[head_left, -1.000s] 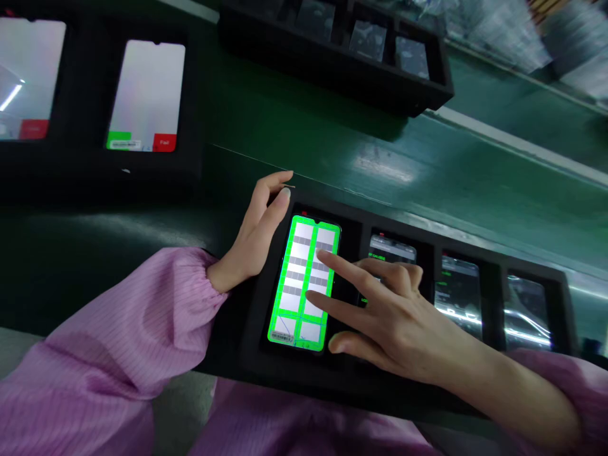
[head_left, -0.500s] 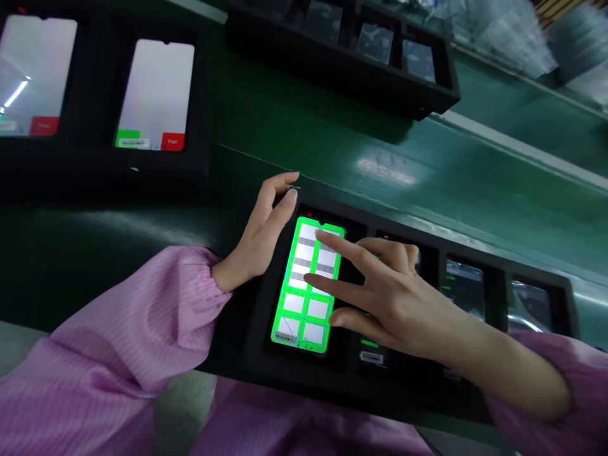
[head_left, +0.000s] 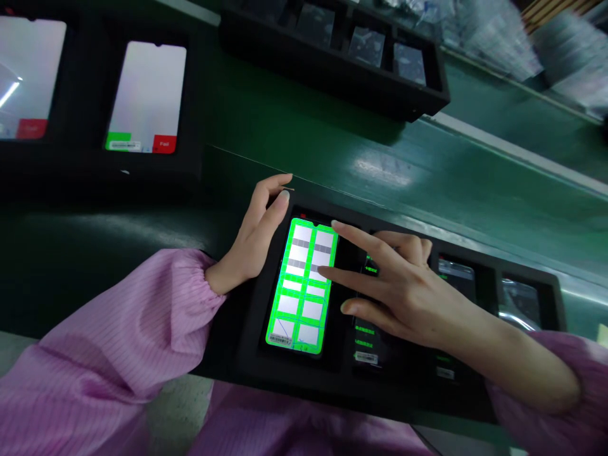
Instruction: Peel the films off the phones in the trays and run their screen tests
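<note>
A lit phone [head_left: 301,305] lies face up in the leftmost slot of a black tray [head_left: 289,380]. Its screen shows a green grid with white cells, grey bands and thin blue lines. My right hand [head_left: 394,285] reaches over from the right, two fingers extended at the phone's upper right part and the thumb beside its right edge; whether the fingertips touch the glass I cannot tell. Beneath this hand, a dark phone with green text [head_left: 365,345] is partly hidden. My left hand [head_left: 259,234] rests at the tray's upper left corner, fingers loosely curved and apart, holding nothing visible.
Further right in the tray sit more dark phones [head_left: 456,278]. At upper left, another black holder [head_left: 156,171] carries a white-screened phone [head_left: 146,95] with green and red corners, beside a similar one. A black box [head_left: 332,73] with several wrapped dark panels stands at the back.
My right hand's extended fingers have moved right across the screen, towards its upper right edge. One more row of cells now has green in place of grey. The left hand keeps its pose.
</note>
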### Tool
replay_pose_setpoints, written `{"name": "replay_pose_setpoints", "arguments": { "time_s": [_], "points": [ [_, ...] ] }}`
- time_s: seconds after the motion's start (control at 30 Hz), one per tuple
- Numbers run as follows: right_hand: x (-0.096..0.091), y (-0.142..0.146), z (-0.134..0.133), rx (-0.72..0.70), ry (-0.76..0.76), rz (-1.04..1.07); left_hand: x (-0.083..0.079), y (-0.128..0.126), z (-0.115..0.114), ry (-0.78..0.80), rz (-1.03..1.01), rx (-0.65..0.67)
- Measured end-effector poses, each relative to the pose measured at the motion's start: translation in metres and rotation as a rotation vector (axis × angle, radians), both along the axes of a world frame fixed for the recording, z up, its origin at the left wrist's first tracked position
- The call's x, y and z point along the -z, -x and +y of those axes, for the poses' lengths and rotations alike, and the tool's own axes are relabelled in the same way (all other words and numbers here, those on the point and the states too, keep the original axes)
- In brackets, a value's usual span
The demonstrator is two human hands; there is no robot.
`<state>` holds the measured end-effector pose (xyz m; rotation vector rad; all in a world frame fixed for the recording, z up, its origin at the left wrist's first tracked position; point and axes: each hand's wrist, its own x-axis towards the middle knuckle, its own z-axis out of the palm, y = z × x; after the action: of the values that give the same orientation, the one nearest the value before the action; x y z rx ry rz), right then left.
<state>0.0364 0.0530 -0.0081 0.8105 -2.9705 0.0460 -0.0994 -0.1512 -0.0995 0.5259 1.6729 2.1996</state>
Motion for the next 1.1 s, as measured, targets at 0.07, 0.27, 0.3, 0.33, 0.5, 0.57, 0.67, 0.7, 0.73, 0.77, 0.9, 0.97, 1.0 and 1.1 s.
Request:
{"name": "replay_pose_setpoints", "arguments": {
  "time_s": [0.07, 0.27, 0.3, 0.33, 0.5, 0.57, 0.67, 0.7, 0.73, 0.77, 0.9, 0.97, 1.0, 1.1],
  "points": [
    [0.002, 0.01, -0.01, -0.027, 0.019, 0.022, -0.001, 0.0, -0.001, 0.017, 0.012, -0.004],
    [0.006, 0.039, -0.029, -0.051, 0.075, 0.011, -0.004, 0.0, -0.001, 0.069, 0.083, -0.028],
    [0.006, 0.042, -0.028, -0.043, 0.084, 0.002, -0.005, 0.0, -0.001, 0.071, 0.092, -0.03],
    [0.007, 0.046, -0.027, -0.031, 0.09, -0.008, -0.005, 0.0, -0.001, 0.072, 0.095, -0.027],
    [0.007, 0.049, -0.011, 0.006, 0.08, -0.034, -0.004, 0.0, -0.002, 0.039, 0.037, 0.01],
    [0.005, 0.045, -0.003, 0.003, 0.064, -0.042, -0.003, 0.0, -0.002, 0.021, 0.014, 0.014],
    [0.003, 0.037, 0.01, 0.009, 0.048, -0.045, -0.001, 0.0, -0.001, 0.01, -0.007, 0.005],
    [0.002, 0.034, 0.015, 0.017, 0.047, -0.044, -0.001, 0.0, -0.001, 0.007, -0.012, 0.0],
    [0.001, 0.031, 0.02, 0.025, 0.044, -0.044, 0.0, 0.0, 0.0, 0.004, -0.015, -0.004],
    [-0.001, 0.028, 0.025, 0.03, 0.04, -0.043, 0.0, 0.0, 0.0, 0.004, -0.013, -0.009],
    [-0.018, -0.001, 0.046, 0.064, 0.029, 0.021, 0.0, 0.001, 0.0, 0.012, -0.003, -0.024],
    [-0.029, -0.024, 0.055, 0.133, 0.057, 0.085, 0.0, 0.002, -0.001, 0.029, 0.001, -0.031],
    [-0.034, -0.036, 0.058, 0.175, 0.076, 0.114, 0.0, 0.002, -0.001, 0.037, 0.004, -0.033],
    [-0.039, -0.063, 0.056, 0.244, 0.111, 0.158, 0.001, 0.002, -0.002, 0.04, -0.001, -0.035]
  ]
}}
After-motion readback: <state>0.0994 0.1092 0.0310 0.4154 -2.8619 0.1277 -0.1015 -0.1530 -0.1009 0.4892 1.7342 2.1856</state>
